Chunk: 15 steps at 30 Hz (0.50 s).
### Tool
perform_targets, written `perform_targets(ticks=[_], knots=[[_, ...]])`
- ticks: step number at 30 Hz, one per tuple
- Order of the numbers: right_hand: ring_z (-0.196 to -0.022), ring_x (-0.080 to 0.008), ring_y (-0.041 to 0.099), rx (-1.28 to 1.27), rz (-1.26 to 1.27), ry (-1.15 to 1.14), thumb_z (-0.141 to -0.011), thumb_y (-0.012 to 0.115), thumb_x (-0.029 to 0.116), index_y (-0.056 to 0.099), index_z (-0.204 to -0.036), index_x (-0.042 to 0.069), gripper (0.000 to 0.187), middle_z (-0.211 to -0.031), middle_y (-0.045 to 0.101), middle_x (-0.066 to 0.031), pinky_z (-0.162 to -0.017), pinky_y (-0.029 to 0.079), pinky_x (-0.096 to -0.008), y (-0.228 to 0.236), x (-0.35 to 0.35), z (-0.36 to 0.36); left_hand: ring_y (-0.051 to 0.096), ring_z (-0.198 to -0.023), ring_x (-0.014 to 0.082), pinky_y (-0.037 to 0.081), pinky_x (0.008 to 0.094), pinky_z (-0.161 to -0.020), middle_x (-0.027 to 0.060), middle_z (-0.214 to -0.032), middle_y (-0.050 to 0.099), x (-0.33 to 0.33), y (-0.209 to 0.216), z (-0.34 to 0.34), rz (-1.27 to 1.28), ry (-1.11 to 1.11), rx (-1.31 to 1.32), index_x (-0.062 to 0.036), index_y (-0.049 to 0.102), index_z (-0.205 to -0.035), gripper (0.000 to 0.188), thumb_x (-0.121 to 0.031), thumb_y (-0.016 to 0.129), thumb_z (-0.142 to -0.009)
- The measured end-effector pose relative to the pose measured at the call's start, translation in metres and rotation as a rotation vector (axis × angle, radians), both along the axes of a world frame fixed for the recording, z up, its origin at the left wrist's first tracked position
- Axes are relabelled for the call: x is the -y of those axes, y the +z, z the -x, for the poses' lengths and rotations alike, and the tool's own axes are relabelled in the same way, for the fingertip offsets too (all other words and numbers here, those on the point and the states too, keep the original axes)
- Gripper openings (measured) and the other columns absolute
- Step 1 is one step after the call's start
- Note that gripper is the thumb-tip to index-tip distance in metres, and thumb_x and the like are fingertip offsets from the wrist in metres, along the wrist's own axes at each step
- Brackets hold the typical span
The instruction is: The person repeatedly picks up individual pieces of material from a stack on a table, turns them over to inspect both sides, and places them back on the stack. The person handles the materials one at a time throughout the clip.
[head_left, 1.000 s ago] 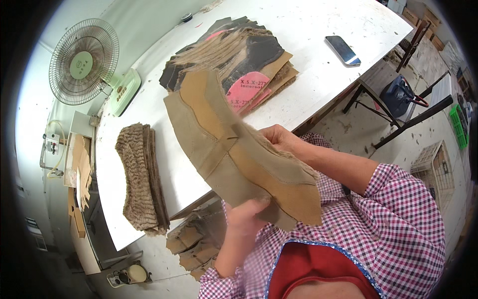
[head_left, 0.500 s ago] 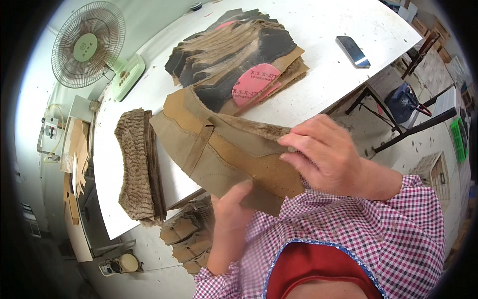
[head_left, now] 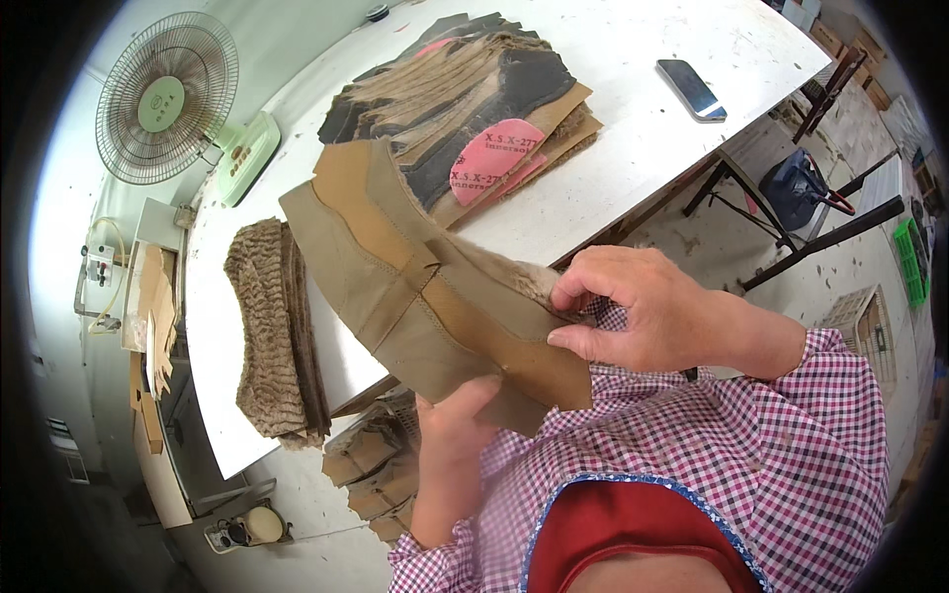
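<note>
A stitched boot upper [head_left: 415, 287], olive and tan with a strap across it, is held up before my body, outer side toward me. Its lower edge lies in the grip of my left hand [head_left: 458, 425], thumb on the front and the other fingers hidden behind. At the right end, my right hand [head_left: 633, 306] pinches the edge, where fuzzy brown lining [head_left: 509, 274] shows along the top. Beyond the upper, a pile of lined pieces [head_left: 460, 99] rests on the table with pink rounded pieces [head_left: 494, 158] at its near end. A stack of brown plush pieces [head_left: 265, 331] lies to the left.
On the white table [head_left: 633, 178] are a green fan [head_left: 163, 104] at the far left and a phone [head_left: 692, 89] at the far right. A dark bag [head_left: 796, 193] sits on a chair beyond the edge. More cut pieces [head_left: 371, 465] hang low near my left forearm.
The upper has tilted a little, its far left end shifting left. My right hand still pinches its edge, with more fuzzy lining showing beside the fingers. My left hand keeps its grip.
</note>
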State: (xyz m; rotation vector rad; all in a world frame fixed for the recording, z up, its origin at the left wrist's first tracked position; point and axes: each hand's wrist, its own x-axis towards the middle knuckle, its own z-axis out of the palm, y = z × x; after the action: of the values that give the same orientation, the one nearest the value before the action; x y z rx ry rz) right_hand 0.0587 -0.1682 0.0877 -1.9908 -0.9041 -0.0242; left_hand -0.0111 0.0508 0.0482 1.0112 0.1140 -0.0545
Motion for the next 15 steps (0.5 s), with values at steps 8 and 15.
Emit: perform_targets(ticks=[8,15], knots=[[-0.069,-0.0302,0.065,0.019,-0.067,-0.032,-0.083,0.067,0.009,0.058,-0.088,0.000,0.013,-0.076,0.063,-0.0173,-0.060,0.050,-0.0377,-0.005,-0.002,0.010,0.058,-0.110,0.0306,0.048,0.0412,-0.096,0.0186,-0.121,0.057,0.006,-0.002,0.004,-0.156,0.012,-0.005,0.0073,0.046,-0.128,0.058,0.011,0.049,-0.070],[-0.067,-0.0294,0.063,-0.338,-0.169,-0.049,-0.083,0.069,0.007,0.059,-0.090,0.000,0.014,-0.078,0.063,-0.0152,-0.058,0.050,-0.0343,-0.014,0.002,0.014,0.056,-0.113,0.0268,0.046,0.0398,-0.098,0.0151,-0.125,0.055,0.021,0.002,-0.005,-0.079,0.073,0.047,0.0032,0.044,-0.132,0.050,0.006,0.059,-0.084]])
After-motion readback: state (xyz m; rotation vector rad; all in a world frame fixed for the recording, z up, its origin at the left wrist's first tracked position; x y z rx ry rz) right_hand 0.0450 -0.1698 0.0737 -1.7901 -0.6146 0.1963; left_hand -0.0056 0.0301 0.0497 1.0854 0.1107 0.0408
